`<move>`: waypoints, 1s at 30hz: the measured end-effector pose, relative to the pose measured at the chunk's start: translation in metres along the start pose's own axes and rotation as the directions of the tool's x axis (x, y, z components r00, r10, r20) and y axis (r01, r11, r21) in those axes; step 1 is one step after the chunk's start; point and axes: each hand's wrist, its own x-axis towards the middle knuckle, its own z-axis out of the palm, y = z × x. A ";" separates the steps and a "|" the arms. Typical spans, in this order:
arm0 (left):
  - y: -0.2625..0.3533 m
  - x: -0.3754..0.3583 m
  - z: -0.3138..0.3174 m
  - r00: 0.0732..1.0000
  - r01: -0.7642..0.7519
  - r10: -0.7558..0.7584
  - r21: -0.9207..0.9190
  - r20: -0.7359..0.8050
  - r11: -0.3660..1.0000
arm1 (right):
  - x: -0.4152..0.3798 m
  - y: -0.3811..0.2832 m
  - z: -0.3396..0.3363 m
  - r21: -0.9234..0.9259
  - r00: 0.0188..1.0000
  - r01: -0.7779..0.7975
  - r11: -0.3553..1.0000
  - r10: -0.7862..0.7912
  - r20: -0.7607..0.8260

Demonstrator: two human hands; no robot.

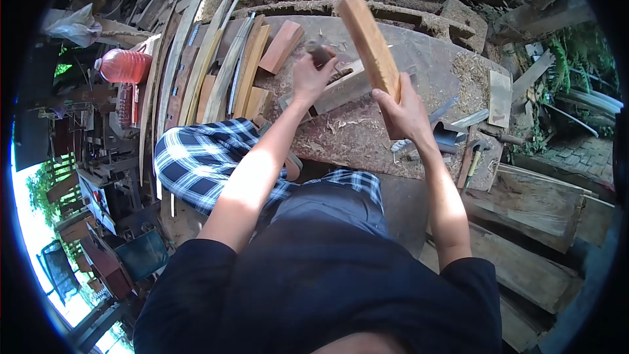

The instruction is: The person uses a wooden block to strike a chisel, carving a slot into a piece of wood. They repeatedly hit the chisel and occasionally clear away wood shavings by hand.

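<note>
My right hand [401, 111] is closed around the lower end of a wooden block [371, 47], which is raised and tilted up over the bench. My left hand [313, 77] is wrapped round a dark, round-ended handle [319, 54] that looks like a chisel's; its lower part is hidden. Below the left hand lies a pale wooden beam [344, 92], set diagonally on the bench, with a dark slot in its upper side. A reddish wood block [282, 47] rests just beyond the left hand.
Wood shavings lie over the workbench [367, 137]. Long wood strips [226, 65] are lined up on the left, near a red plastic jug [124, 65]. Tools, among them a dark metal one [445, 134], lie at the right. Planks [524, 206] are stacked lower right.
</note>
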 end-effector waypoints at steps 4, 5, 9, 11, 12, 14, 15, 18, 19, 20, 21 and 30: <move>-0.013 0.000 -0.017 0.990 0.142 -0.133 -0.237 0.057 0.961 | -0.001 0.064 0.036 -0.162 0.982 -0.160 0.974 0.174 0.075; -0.017 -0.002 -0.019 0.989 0.148 -0.141 -0.274 0.043 0.950 | -0.004 0.073 0.043 -0.209 0.975 -0.190 0.959 0.209 0.072; 0.000 -0.007 -0.015 0.983 0.175 -0.181 -0.150 -0.027 0.973 | -0.017 0.069 0.046 -0.316 0.966 -0.217 0.924 0.250 0.067; 0.011 -0.007 -0.009 0.991 0.130 -0.133 -0.129 -0.012 0.983 | -0.025 0.073 0.049 -0.307 0.967 -0.225 0.925 0.251 0.049; 0.017 -0.007 -0.008 0.993 0.115 -0.116 -0.123 0.001 0.986 | -0.026 0.073 0.049 -0.303 0.972 -0.205 0.931 0.230 0.046; 0.028 -0.008 -0.009 0.997 0.071 -0.073 -0.123 -0.013 0.990 | -0.029 0.071 0.051 -0.313 0.974 -0.199 0.929 0.224 0.044; 0.027 -0.008 -0.009 0.997 0.071 -0.074 -0.123 -0.015 0.990 | -0.030 0.070 0.051 -0.319 0.973 -0.206 0.925 0.228 0.033; 0.027 -0.004 -0.003 0.998 0.062 -0.061 -0.040 0.036 0.997 | -0.031 0.069 0.051 -0.331 0.974 -0.206 0.921 0.227 0.025; 0.027 -0.004 -0.002 0.998 0.045 -0.044 -0.028 0.043 0.999 | -0.033 0.069 0.051 -0.334 0.973 -0.207 0.920 0.228 0.025; 0.027 -0.006 -0.003 0.999 0.032 -0.031 -0.014 0.042 0.999 | -0.033 0.070 0.052 -0.326 0.974 -0.209 0.922 0.227 0.018; 0.025 -0.006 -0.003 0.999 0.038 -0.038 -0.013 0.026 0.999 | -0.032 0.069 0.053 -0.319 0.976 -0.203 0.926 0.219 0.015; 0.020 -0.002 0.004 0.998 0.051 -0.054 -0.073 -0.032 0.996 | -0.029 0.071 0.050 -0.335 0.977 -0.192 0.922 0.213 0.026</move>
